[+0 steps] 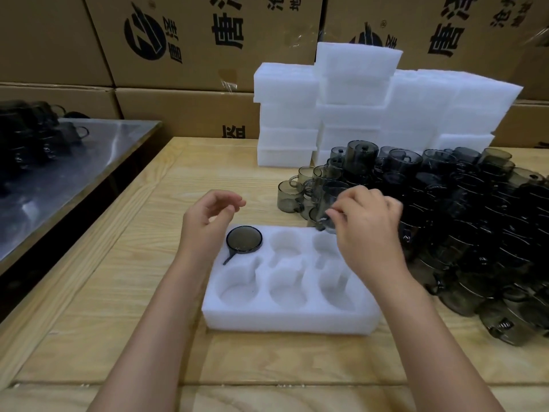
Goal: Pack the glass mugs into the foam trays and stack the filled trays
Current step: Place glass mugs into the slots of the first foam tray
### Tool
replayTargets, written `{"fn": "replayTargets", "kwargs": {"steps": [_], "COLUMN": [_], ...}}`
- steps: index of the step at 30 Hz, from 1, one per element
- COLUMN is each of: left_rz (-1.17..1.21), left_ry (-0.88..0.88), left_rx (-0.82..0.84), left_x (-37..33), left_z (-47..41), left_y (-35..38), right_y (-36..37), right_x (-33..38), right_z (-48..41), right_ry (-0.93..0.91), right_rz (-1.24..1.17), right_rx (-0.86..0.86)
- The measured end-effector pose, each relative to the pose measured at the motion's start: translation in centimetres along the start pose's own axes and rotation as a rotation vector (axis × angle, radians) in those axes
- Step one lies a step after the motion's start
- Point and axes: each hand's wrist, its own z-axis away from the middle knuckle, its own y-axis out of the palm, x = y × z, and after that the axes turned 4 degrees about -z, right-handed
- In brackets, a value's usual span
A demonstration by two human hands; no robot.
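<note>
A white rectangular foam tray (285, 322) lies on the pale wooden bench (118, 322) near its front edge, long axis running left to right, with six round pockets in two rows of three. One smoky grey glass mug (244, 239) sits in the far-left pocket, mouth up, its thin handle pointing toward the near-left; the other five pockets hold nothing. The right hand (368, 230) is above the tray's far-right corner, fingers curled and pinching a second smoky glass mug (329, 203), which is blurred, so its tilt and handle direction cannot be told. The left hand (208, 221) hovers over the tray's far-left corner, just beside the seated mug, fingers loosely curled and holding nothing. A dense pile of dark glass mugs (475, 227), too many to count, covers the bench's right side. Stacked white foam blocks (350, 108) stand at the far edge before brown printed cardboard boxes (190, 40). A steel-topped table (74, 162) carrying more dark mugs stands to the left.
</note>
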Motion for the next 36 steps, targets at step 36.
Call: {"fn": "replayTargets", "kwargs": {"steps": [36], "left_rz": [0.050], "left_ry": [0.038], "left_rx": [0.462], "left_x": [-0.9], "left_z": [-0.1], "left_y": [2.5], "right_y": [0.0], "right_x": [2.6], "right_z": [-2.5], "right_ry": [-0.102], "right_rz": [-0.337], "right_rx": [0.717]}}
